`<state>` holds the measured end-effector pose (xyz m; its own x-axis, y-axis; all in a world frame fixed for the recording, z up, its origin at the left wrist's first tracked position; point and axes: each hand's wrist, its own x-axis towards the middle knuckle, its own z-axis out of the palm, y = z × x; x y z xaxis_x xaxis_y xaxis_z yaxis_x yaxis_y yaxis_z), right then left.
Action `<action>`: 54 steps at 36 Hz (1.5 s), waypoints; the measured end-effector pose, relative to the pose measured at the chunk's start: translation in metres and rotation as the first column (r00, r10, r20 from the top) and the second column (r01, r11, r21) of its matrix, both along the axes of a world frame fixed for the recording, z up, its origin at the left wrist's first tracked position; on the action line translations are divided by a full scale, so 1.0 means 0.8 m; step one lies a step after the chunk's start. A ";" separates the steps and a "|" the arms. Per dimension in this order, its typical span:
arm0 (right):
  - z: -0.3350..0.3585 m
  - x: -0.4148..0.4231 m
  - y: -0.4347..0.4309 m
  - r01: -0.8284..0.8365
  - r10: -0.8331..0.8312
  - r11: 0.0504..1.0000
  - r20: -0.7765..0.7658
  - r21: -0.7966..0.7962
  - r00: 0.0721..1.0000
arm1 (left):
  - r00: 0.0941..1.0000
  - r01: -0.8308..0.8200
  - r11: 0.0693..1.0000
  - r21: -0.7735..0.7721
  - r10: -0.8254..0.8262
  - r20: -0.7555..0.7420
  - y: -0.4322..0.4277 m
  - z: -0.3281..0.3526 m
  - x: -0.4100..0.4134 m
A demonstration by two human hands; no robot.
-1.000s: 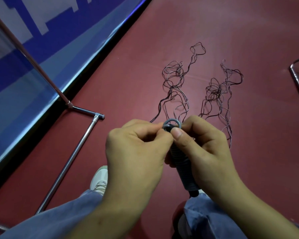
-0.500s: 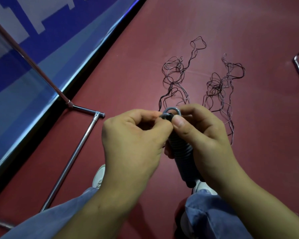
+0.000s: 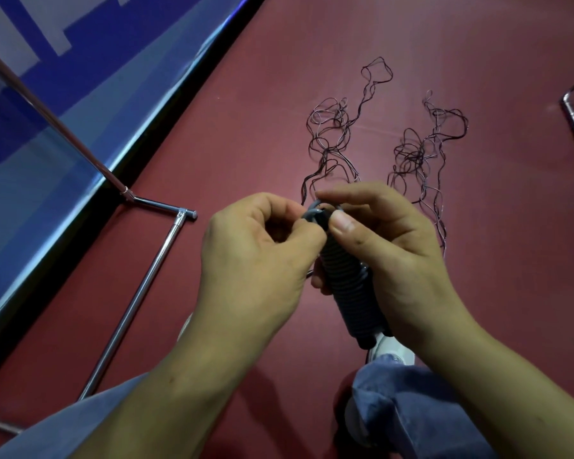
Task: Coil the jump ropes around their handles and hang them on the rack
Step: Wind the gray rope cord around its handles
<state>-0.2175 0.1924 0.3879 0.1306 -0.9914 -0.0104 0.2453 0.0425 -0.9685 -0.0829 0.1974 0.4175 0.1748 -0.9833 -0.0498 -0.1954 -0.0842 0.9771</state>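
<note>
Left grip (image 3: 256, 260): fingertips pinch the grey loop (image 3: 313, 212) at the handle's top.
Right grip (image 3: 390, 256): curled round the handle (image 3: 348, 283), thumb beside the loop.
In the way: both grips hide the handle's sides.
Around: tangled cords (image 3: 332, 140) on the red floor (image 3: 246, 127) beyond; rack (image 3: 140, 293) bar to the left.
Handle: dark, wrapped in tight grey coils, held above the floor.

Single head-worn wide-angle view. We look forward and steeply down. Left hand (image 3: 256, 260), right hand (image 3: 391, 256), jump rope (image 3: 348, 281) close under lens; floor (image 3: 494, 309) farther off; rack (image 3: 135, 303) at left edge.
</note>
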 end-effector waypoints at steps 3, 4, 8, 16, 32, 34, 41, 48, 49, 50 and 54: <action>-0.004 0.002 0.000 0.021 -0.022 0.999 0.022 0.035 1.000 | 1.000 -0.002 1.000 0.006 0.002 -0.030 -0.002 -0.004 0.002; -0.005 0.002 0.001 0.026 -0.027 0.999 0.018 0.040 0.999 | 0.999 0.003 1.000 0.010 -0.002 -0.048 -0.003 -0.005 0.003; -0.006 0.004 0.001 0.022 -0.022 0.999 0.010 0.043 1.000 | 0.999 -0.002 1.000 0.002 0.002 -0.048 -0.003 -0.008 0.010; -0.005 0.005 -0.001 -0.004 0.005 1.000 -0.042 0.019 0.999 | 0.996 -0.031 0.999 0.010 0.032 -0.085 -0.005 -0.012 0.014; -0.007 0.006 -0.002 -0.042 0.048 0.996 -0.082 0.074 0.995 | 0.970 -0.024 0.999 0.043 0.034 -0.242 -0.007 -0.021 0.018; -0.009 0.009 -0.002 -0.057 0.062 0.993 -0.046 0.102 0.997 | 0.965 -0.015 0.999 0.039 0.025 -0.260 -0.005 -0.017 0.017; -0.010 0.011 0.002 -0.053 0.058 0.994 -0.044 0.096 0.997 | 0.997 0.032 0.998 -0.060 -0.036 -0.066 0.001 -0.014 0.019; -0.003 0.007 -0.001 -0.018 0.023 0.999 -0.168 0.031 0.986 | 0.999 0.034 0.997 -0.066 -0.032 0.028 0.000 -0.012 0.021; -0.003 0.007 0.000 -0.017 0.022 0.999 -0.178 0.027 0.984 | 0.999 0.036 0.997 -0.074 -0.033 0.042 0.001 -0.013 0.022; -0.003 0.006 0.000 -0.018 0.022 0.999 -0.181 0.026 0.983 | 0.998 0.041 0.996 -0.077 -0.037 0.054 0.001 -0.013 0.022; -0.002 0.006 0.000 -0.018 0.025 0.999 -0.168 0.047 0.985 | 0.991 0.079 0.991 -0.110 -0.066 0.116 0.002 -0.008 0.023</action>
<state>-0.2124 0.1921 0.3859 0.1444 -0.9864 -0.0785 0.0774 0.0903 -0.9929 -0.0644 0.1994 0.4110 0.1012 -0.9917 0.0794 -0.3051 0.0450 0.9512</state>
